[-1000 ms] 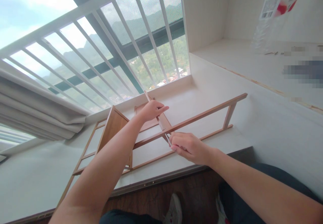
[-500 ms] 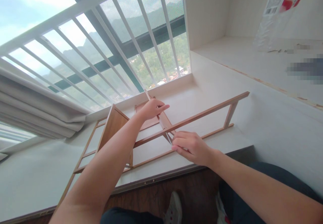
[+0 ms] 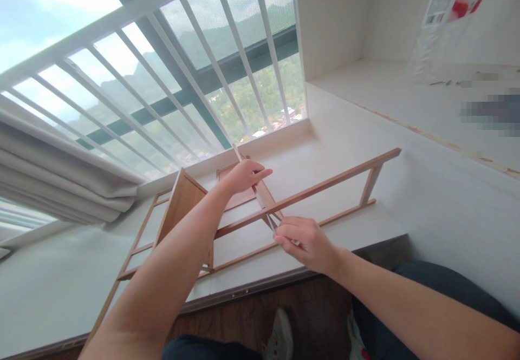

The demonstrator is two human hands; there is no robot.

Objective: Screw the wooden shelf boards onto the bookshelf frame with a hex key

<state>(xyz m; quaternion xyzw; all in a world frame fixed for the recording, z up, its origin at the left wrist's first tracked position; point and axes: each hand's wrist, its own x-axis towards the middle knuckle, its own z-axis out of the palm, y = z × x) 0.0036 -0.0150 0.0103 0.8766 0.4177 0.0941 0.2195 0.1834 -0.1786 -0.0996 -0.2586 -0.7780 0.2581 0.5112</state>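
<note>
A light wooden rack frame (image 3: 325, 187) lies on its side on the white window ledge (image 3: 357, 132). My left hand (image 3: 242, 176) presses on the top edge of an upright wooden panel (image 3: 266, 195) fitted between the frame's rails. My right hand (image 3: 305, 242) is closed on a small thin metal tool, its tip at the joint where the panel meets the near rail. A second wooden panel (image 3: 181, 203) stands in the frame further left.
White window bars (image 3: 190, 73) rise behind the ledge and a folded curtain (image 3: 60, 170) hangs at the left. A clear plastic bag (image 3: 442, 30) and small loose parts lie on the raised shelf at right. My shoes (image 3: 280, 338) rest on dark wooden floor below.
My right hand has turned slightly at the joint, shifting a little left and down. The left hand and the frame stay in place.
</note>
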